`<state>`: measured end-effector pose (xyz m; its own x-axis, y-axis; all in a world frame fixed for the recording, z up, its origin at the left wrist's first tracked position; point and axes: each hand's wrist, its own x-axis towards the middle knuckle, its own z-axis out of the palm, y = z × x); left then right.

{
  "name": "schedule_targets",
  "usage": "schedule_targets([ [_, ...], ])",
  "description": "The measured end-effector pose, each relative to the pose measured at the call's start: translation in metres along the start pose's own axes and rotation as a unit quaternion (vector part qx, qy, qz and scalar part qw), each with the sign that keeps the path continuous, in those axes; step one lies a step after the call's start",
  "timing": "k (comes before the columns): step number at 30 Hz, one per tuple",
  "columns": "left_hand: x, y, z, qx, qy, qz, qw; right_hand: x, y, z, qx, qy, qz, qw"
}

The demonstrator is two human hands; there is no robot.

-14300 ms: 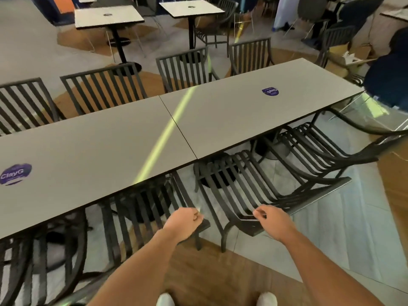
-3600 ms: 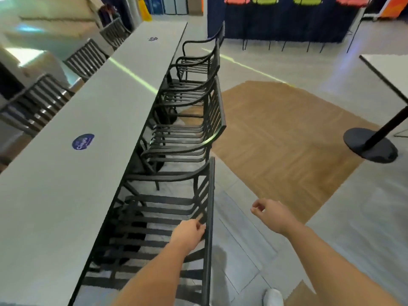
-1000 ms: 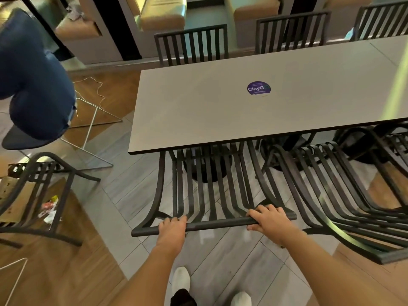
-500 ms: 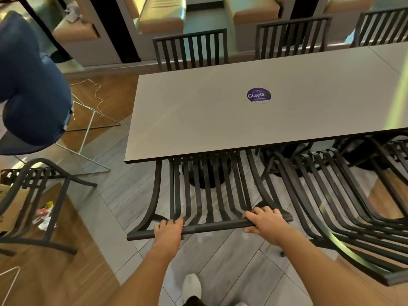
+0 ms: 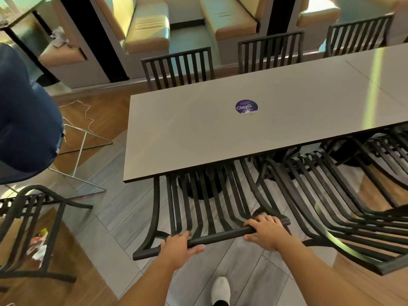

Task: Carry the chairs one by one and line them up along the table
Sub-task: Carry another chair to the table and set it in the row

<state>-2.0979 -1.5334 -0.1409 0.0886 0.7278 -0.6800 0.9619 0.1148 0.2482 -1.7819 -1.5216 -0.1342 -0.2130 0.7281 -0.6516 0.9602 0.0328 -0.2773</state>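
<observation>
Grey plank floor (image 5: 123, 219), tan booth seats (image 5: 145, 29)

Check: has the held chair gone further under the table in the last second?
Yes. The chair has slid further under the table edge, which now covers more of its slats.

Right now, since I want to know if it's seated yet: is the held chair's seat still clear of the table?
No, the chair seat runs under the table edge, both hands gripping its top rail.
</observation>
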Motion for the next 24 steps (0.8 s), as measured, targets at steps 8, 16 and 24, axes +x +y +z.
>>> schedule_targets([
  [8,-0.004,0.082,-0.03,0.004,0.055,0.052,0.997,-0.031,0.036,-0.023,0.213,0.115,0.06,0.968],
  [16,-0.004,0.215,0.0,0.001,0.13,0.106,0.986,-0.11,0.167,-0.037,0.204,0.188,0.142,0.95],
  [24,-0.035,0.369,0.096,-0.01,0.116,0.13,0.985,-0.2,0.339,-0.021,0.167,0.151,0.164,0.96],
])
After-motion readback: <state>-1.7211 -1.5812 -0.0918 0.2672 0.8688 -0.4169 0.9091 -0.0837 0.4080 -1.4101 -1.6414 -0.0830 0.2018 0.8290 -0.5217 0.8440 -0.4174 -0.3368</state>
